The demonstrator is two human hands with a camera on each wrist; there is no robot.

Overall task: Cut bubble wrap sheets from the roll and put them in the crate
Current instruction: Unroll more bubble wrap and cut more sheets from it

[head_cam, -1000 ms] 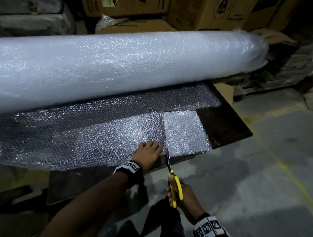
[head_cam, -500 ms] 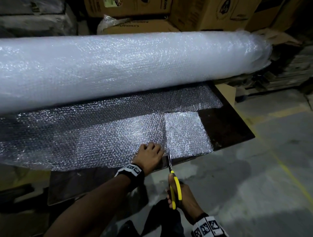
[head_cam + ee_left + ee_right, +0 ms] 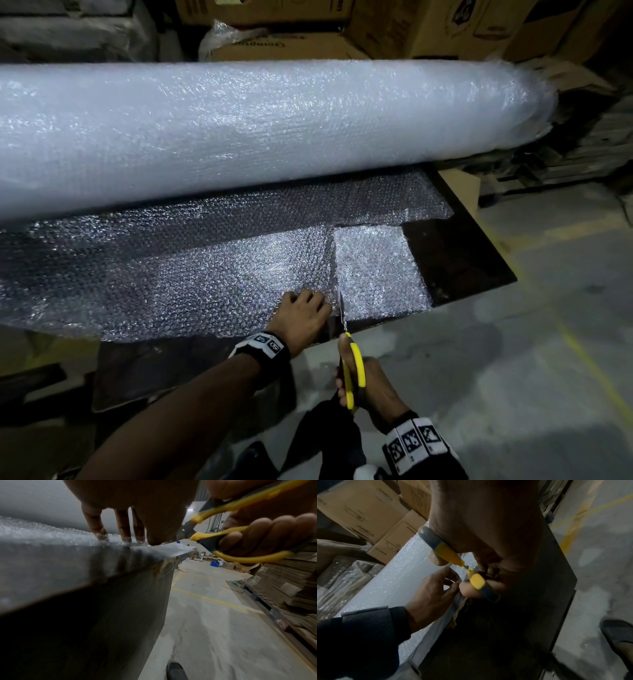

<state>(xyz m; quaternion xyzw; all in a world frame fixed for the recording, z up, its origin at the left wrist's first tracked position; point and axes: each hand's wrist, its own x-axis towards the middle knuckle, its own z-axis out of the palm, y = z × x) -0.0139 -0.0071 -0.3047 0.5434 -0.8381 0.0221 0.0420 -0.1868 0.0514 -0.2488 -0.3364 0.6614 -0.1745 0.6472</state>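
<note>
At the worktop's (image 3: 459, 260) near edge, the left hand (image 3: 303, 317) presses curled fingertips on the unrolled bubble wrap (image 3: 191, 277) below the roll (image 3: 260, 126). The right hand (image 3: 371, 387) grips yellow scissors (image 3: 352, 368), blades entering the sheet. Keeping the film taut beside the blades should give a straight cut. No crate shows.

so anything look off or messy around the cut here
Nothing stands out. The bubble wrap lies flat on the table, left hand pressing it beside the scissors in the right hand.
</note>
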